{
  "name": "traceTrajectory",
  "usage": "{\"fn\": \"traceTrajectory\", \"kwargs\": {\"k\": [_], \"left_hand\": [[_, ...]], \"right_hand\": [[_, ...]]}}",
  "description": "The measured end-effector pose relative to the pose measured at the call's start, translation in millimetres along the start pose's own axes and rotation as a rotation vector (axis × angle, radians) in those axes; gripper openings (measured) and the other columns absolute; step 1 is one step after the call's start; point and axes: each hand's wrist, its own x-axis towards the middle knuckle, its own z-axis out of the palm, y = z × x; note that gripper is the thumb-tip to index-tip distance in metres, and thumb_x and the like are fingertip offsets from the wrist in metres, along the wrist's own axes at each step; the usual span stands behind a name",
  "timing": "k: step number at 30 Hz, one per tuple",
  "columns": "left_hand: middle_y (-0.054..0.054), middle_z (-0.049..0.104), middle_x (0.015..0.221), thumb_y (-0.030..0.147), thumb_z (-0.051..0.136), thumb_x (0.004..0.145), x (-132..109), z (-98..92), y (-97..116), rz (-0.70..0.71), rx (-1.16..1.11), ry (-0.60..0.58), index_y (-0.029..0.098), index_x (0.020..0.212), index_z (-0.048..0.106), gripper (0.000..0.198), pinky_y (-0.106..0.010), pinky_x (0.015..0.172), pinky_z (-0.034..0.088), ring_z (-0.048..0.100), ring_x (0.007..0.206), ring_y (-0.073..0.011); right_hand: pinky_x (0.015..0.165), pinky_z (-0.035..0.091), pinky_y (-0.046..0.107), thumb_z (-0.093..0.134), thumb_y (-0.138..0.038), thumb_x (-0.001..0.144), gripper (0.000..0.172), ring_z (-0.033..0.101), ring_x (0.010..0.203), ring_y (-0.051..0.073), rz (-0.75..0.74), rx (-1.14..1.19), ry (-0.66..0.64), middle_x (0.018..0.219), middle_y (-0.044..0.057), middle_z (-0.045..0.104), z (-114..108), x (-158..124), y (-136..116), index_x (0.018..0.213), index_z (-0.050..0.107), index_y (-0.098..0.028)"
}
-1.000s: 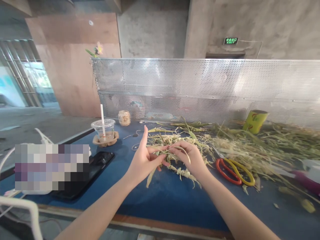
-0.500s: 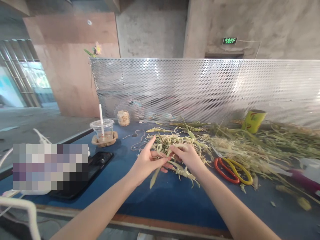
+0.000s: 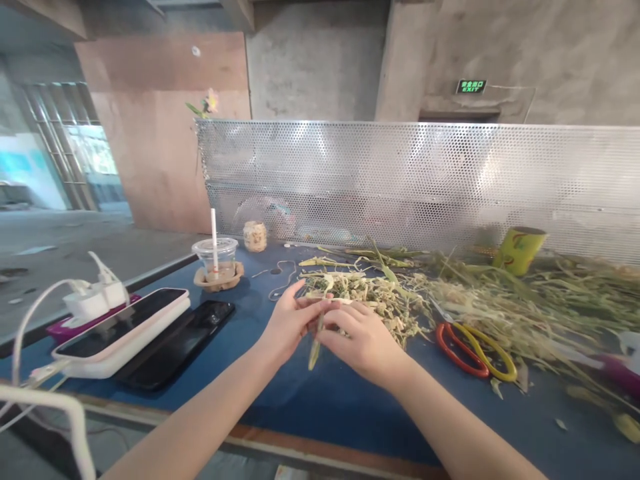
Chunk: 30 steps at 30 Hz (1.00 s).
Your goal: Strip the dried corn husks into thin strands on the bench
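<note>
Both hands meet over the blue table in the middle of the view. My left hand [image 3: 290,323] pinches a pale green strip of dried leaf [image 3: 315,355] between thumb and fingers, and one end of it hangs below. Curled against it, my right hand [image 3: 363,340] has its fingertips closed on the same strip; part of the strip is hidden by the fingers. Right behind the hands lies a tangled heap of pale, knotted-looking plant strips [image 3: 375,287]. Scissors [image 3: 465,353] with one red and one yellow handle lie to the right of my right hand.
Loose dried grass [image 3: 505,307] covers the right side, with a yellow-green can [image 3: 520,250] tilted in it. On the left are phones [image 3: 175,347], chargers [image 3: 95,300] and a lidded plastic cup [image 3: 220,257]. A jar [image 3: 255,237] stands by the perforated metal screen [image 3: 350,173].
My right hand has turned over and come lower and closer to my left fingers. The leaf strip now hangs more steeply. The view has shifted slightly left.
</note>
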Motion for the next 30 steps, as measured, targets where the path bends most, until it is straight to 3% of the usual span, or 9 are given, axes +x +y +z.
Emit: {"fn": "traceTrajectory", "kwargs": {"k": [5, 8, 11, 19, 26, 30], "left_hand": [[-0.007, 0.068, 0.083, 0.013, 0.074, 0.06, -2, 1.3, 3, 0.169, 0.143, -0.051, 0.013, 0.139, 0.012, 0.099, -0.029, 0.064, 0.053, 0.064, 0.076, -0.019], [-0.009, 0.067, 0.087, 0.019, 0.071, 0.065, -3, 0.3, 2, 0.226, 0.269, -0.077, 0.015, 0.14, 0.01, 0.096, -0.03, 0.067, 0.051, 0.063, 0.08, -0.0196], [-0.008, 0.067, 0.087, 0.022, 0.069, 0.067, -5, 0.0, 1, 0.242, 0.343, -0.109, 0.017, 0.14, 0.006, 0.097, -0.03, 0.067, 0.05, 0.063, 0.078, -0.0191], [-0.005, 0.067, 0.086, 0.024, 0.068, 0.067, -2, -2.2, -1, 0.241, 0.41, -0.152, 0.021, 0.14, 0.004, 0.097, -0.034, 0.073, 0.047, 0.062, 0.081, -0.0197], [-0.006, 0.067, 0.083, 0.021, 0.072, 0.063, -2, -1.8, -2, 0.205, 0.346, -0.131, 0.018, 0.14, 0.008, 0.1, -0.028, 0.06, 0.045, 0.061, 0.073, -0.0179], [-0.007, 0.067, 0.082, 0.019, 0.074, 0.06, -2, -1.4, -1, 0.186, 0.279, -0.154, 0.016, 0.14, 0.009, 0.103, -0.026, 0.054, 0.043, 0.059, 0.067, -0.0162]], "right_hand": [[0.073, 0.043, 0.03, 0.052, -0.022, 0.08, 0.007, 0.055, 0.082, 0.017, 0.485, 0.401, 0.254, 0.085, 0.005, 0.058, 3, -1, 11, 0.077, 0.058, -0.02], [0.07, 0.043, 0.03, 0.051, -0.027, 0.079, 0.009, 0.057, 0.078, 0.018, 0.832, 0.652, 0.268, 0.08, 0.004, 0.059, 7, -1, 16, 0.076, 0.055, -0.02], [0.068, 0.043, 0.029, 0.053, -0.032, 0.076, 0.014, 0.057, 0.073, 0.018, 1.009, 0.807, 0.247, 0.073, 0.003, 0.059, 13, -1, 19, 0.073, 0.054, -0.018], [0.062, 0.042, 0.025, 0.054, -0.031, 0.072, 0.014, 0.055, 0.062, 0.013, 1.032, 0.847, 0.214, 0.064, -0.001, 0.056, 9, 1, 19, 0.067, 0.05, -0.018], [0.056, 0.045, 0.025, 0.054, -0.029, 0.073, 0.012, 0.055, 0.057, 0.012, 0.954, 0.889, 0.252, 0.064, -0.001, 0.056, 10, 1, 18, 0.07, 0.047, -0.02], [0.051, 0.045, 0.024, 0.055, -0.028, 0.072, 0.014, 0.054, 0.051, 0.011, 0.947, 0.93, 0.21, 0.063, -0.003, 0.056, 9, 1, 16, 0.073, 0.044, -0.02]]}}
